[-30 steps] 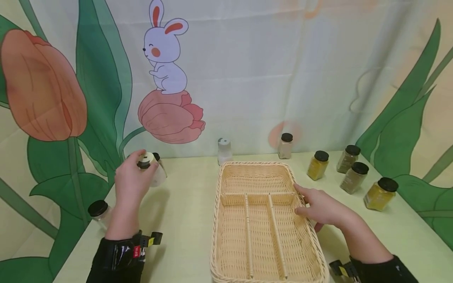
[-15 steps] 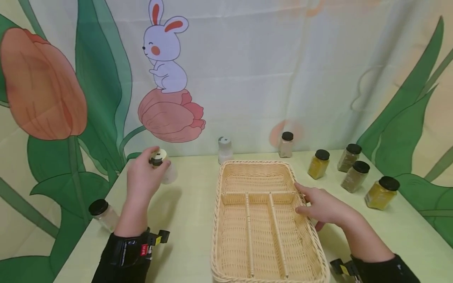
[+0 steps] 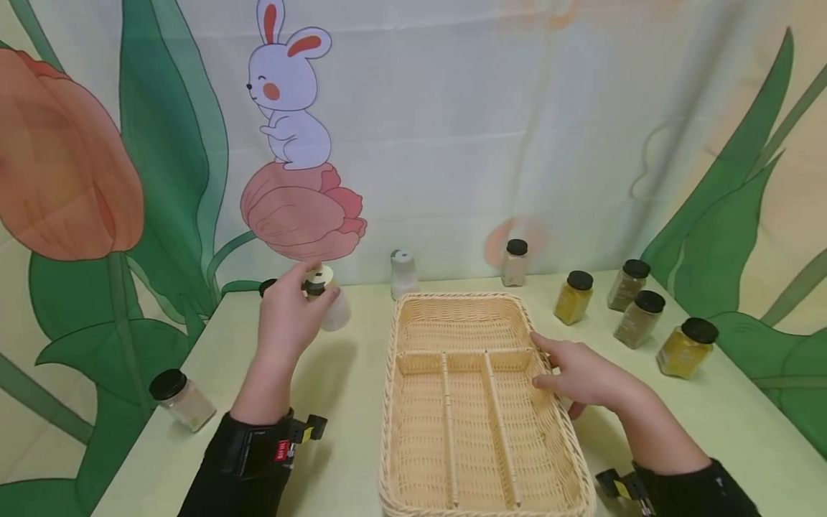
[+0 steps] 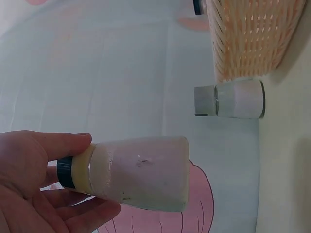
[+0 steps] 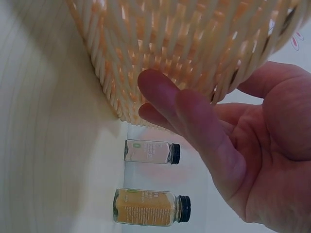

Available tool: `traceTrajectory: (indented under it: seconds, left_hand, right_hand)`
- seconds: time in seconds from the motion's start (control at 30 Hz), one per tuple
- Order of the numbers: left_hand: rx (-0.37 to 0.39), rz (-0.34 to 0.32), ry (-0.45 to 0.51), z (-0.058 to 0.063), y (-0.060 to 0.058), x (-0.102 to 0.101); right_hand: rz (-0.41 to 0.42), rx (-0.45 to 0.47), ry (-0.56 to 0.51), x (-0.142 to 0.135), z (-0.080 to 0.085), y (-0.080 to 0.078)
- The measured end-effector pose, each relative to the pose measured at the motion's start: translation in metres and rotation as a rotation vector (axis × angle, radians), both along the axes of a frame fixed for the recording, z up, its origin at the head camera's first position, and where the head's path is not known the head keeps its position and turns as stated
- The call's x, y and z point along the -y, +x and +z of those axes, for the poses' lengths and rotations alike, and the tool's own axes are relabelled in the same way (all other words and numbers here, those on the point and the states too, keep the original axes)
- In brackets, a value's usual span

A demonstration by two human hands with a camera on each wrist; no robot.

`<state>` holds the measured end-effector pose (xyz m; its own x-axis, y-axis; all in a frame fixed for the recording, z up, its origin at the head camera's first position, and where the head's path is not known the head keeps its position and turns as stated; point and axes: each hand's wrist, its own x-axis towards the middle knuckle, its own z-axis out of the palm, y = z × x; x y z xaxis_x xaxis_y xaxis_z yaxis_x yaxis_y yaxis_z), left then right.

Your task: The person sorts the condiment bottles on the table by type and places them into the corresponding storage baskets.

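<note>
Pale jar (image 4: 143, 174) aloft, basket (image 3: 457, 296) steadied
Pinched at its cap (image 3: 319, 276) by the left hand (image 3: 286, 314), it is best kept upright — left of the basket, which is gripped (lightly suffices) by the right hand (image 3: 584, 375).

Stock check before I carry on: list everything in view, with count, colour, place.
Table: 1, pale yellow-green, foreground
Printed cloth: 1, white, green, orange and pink, background
Wicker basket: 1, tan, mid-table
Cream-topped bottle: 1, whitish, held left of the basket
Grey-capped bottle: 1, whitish, behind the basket
Pinkish-filled glass jar: 1, black-lidded, right of the grey-capped bottle
Yellow-filled glass jars: 2, black-lidded, right of the basket
Brown-filled jars: 2, black-lidded, same side
Pale-filled jar: 1, black-lidded, left table edge
Lid: 1, black, left of the held bottle, rest hidden
Wrist devices: 2, black and yellow, one per wrist
Left hand: 1, black-sleeved, gripping the cream-topped bottle
Right hand: 1, black-sleeved, gripping the basket's right side
</note>
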<state>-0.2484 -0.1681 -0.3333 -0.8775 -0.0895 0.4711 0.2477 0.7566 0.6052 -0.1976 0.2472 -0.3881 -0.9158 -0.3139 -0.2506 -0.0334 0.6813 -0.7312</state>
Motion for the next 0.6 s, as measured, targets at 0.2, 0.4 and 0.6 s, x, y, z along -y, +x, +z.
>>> traceTrajectory:
  seconds: [0.2, 0.4, 0.6]
  left_hand:
    - [-0.014, -0.021, -0.013, 0.004, -0.003, -0.018]
    - [-0.023, -0.053, -0.048, 0.009, -0.006, -0.035]
    - [-0.037, -0.108, -0.097, 0.012, -0.008, -0.050]
  right_hand:
    - [0.009, -0.008, 0.006, 0.001, 0.002, 0.000]
    - [0.017, -0.007, 0.000, 0.000, 0.004, 0.002]
    - [0.015, -0.008, 0.010, 0.000, 0.003, 0.002]
